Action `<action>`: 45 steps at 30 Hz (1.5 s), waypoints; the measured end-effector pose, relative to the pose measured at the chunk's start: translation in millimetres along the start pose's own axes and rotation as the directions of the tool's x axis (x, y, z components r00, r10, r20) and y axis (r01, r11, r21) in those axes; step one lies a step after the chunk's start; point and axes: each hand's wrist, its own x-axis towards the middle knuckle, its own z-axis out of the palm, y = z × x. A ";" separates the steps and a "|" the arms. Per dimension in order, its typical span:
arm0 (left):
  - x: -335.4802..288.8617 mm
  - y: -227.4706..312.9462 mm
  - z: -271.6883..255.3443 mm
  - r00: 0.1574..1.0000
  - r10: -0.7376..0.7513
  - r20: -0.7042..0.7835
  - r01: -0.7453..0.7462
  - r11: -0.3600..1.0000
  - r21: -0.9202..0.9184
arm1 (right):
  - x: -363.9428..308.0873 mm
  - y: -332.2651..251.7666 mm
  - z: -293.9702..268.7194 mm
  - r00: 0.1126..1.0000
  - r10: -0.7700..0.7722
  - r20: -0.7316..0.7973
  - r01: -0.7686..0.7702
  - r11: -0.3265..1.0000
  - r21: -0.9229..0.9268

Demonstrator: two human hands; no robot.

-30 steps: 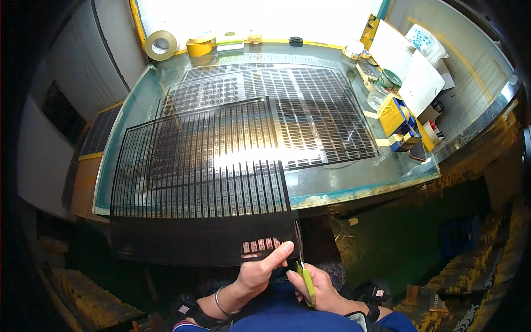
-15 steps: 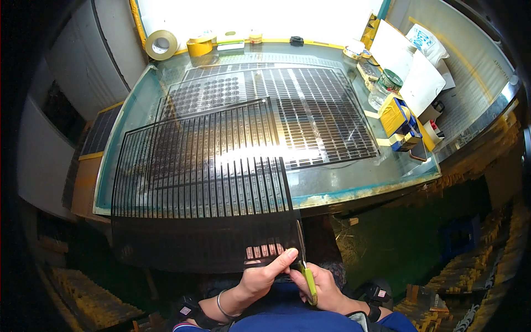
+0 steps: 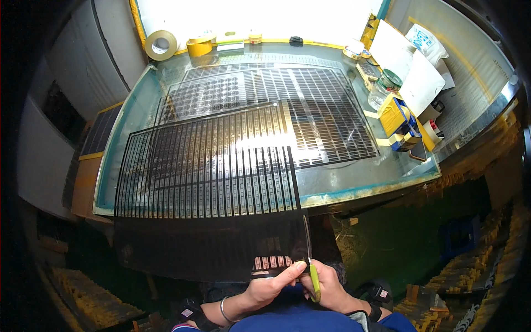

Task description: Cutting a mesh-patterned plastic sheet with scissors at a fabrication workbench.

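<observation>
A large see-through film sheet (image 3: 202, 191) printed with dark stripes lies partly on the glass-topped table and hangs over its front edge toward me. My left hand (image 3: 274, 285) pinches the sheet at its near right corner, thumb on top; some fingers show through clear slots in the film. Scissors (image 3: 315, 283) with lime-green handles are in my right hand (image 3: 330, 289), just beside the left one. Their blades point away from me along the sheet's right edge. Whether the blades are apart is hard to make out.
Under the sheet, more patterned films (image 3: 332, 119) lie on the glass table (image 3: 354, 180). Tape rolls (image 3: 161, 45) line the back edge. A blue-and-yellow tape dispenser (image 3: 402, 124), a green-lidded jar (image 3: 390, 81) and white boards (image 3: 421, 78) stand at the right.
The sheet has slid slightly right and toward me. Both hands and the scissors have shifted a little to the right with it, both grips kept.
</observation>
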 end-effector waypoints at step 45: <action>-16.2 -15.8 10.0 0.955 -0.225 0.194 0.159 0.938 0.308 | 18.2 -19.4 -18.7 0.963 -0.212 -0.166 0.199 0.976 -0.093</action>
